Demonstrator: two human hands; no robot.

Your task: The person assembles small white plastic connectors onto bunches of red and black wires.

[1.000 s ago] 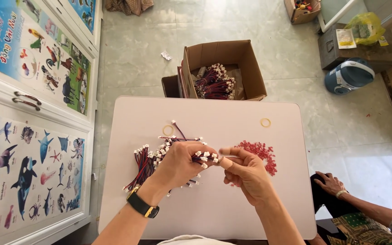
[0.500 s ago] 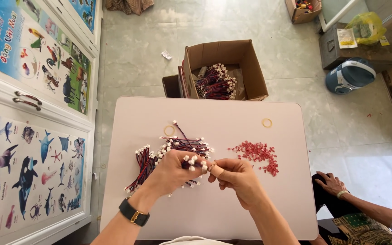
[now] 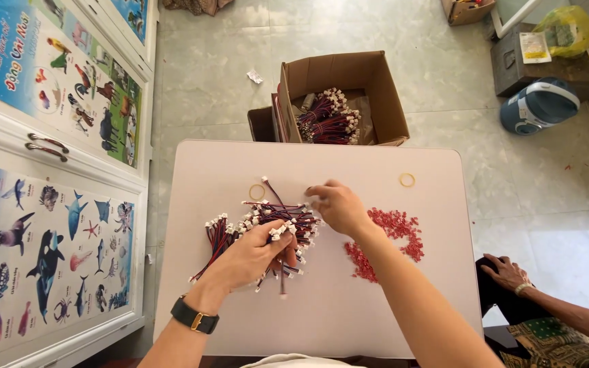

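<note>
Short red-and-black wire leads (image 3: 277, 221) with white plugs lie heaped at the middle of a white table (image 3: 322, 313). The left hand (image 3: 250, 255) is closed on a few of them, and the right hand (image 3: 335, 204), pressed against the left half a second ago, has parted from it and now reaches over the heap, fingers loosely curled and holding nothing visible. Small red pieces (image 3: 390, 235) lie scattered just right. Beyond the table, an open cardboard box (image 3: 383, 95) holds more bundled leads (image 3: 328, 119).
</note>
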